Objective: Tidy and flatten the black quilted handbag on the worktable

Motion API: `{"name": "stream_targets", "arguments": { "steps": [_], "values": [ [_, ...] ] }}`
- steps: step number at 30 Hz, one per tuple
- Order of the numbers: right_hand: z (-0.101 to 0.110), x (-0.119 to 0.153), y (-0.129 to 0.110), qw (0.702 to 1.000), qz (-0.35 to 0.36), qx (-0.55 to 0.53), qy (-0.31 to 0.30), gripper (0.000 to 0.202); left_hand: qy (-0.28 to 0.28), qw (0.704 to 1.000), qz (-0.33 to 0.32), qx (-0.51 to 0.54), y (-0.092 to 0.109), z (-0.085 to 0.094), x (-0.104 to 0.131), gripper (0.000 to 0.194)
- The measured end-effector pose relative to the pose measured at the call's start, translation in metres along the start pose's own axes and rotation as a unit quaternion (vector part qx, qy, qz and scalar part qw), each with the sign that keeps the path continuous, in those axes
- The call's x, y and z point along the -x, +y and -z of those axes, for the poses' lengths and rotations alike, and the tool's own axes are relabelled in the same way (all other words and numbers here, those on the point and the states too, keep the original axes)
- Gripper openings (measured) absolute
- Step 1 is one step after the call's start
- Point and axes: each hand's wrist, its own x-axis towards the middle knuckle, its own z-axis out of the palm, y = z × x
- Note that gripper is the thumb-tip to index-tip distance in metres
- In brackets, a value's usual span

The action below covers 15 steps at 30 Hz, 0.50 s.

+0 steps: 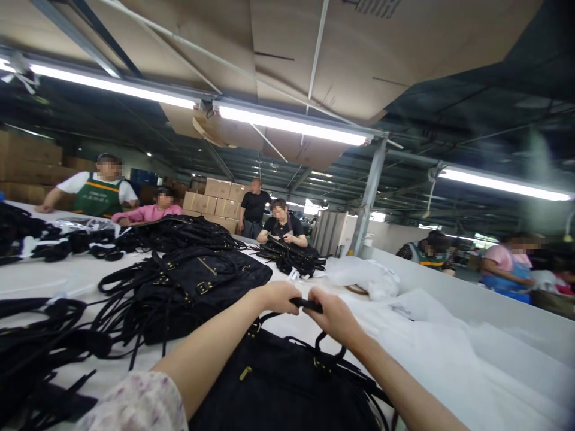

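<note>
A black bag (287, 383) with a gold zipper pull lies on the white table right below my arms. Above it, my left hand (282, 297) and my right hand (330, 311) are closed on its black handle (307, 304), close together with a short stretch of the handle showing between them. The handle is raised off the bag. Beyond my left forearm rests a stack of black bags (202, 275) with gold buckles and loose straps.
Black straps (45, 341) lie at the left. White sheeting (431, 335) covers the right side beside a low white partition (476, 287). Several people work farther back, one handling a pile of black straps (291, 257). Cardboard boxes (218, 197) stand behind.
</note>
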Motion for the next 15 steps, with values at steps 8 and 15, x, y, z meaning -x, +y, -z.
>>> {"name": "stream_targets", "arguments": {
  "steps": [8, 15],
  "values": [
    [-0.066, 0.15, -0.037, 0.972, 0.023, -0.129, -0.196, 0.05, -0.07, 0.985, -0.117, -0.104, 0.047, -0.104, 0.134, 0.023],
    [-0.081, 0.146, -0.059, 0.981, 0.056, 0.097, -0.16, 0.031, 0.124, 0.986, -0.1, -0.055, 0.046, -0.145, 0.165, 0.022]
  ]
}}
